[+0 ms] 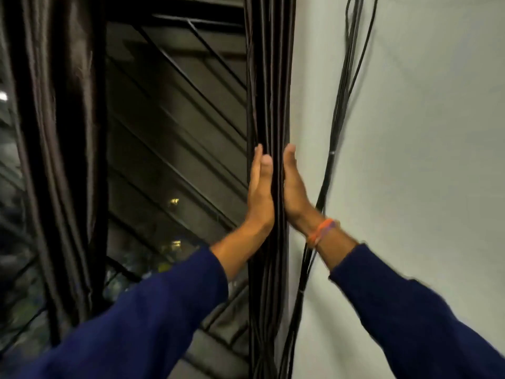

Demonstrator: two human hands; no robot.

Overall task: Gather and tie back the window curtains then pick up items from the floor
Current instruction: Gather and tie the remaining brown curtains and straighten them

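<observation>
step: gathering; my left hand (259, 187) and right hand (293, 184), fingers flat, press curtain (269, 105) between them; next, i judge: a tie, none visible

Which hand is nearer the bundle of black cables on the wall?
Right. The right hand presses the gathered curtain on its wall side, just beside the cables. The left hand is flat on the curtain's window side, farther away.

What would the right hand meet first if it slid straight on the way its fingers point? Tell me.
Only more of the gathered curtain: the right hand lies flat along its right edge, fingers pointing up. Nothing else shows there, though depth is unclear.
</observation>
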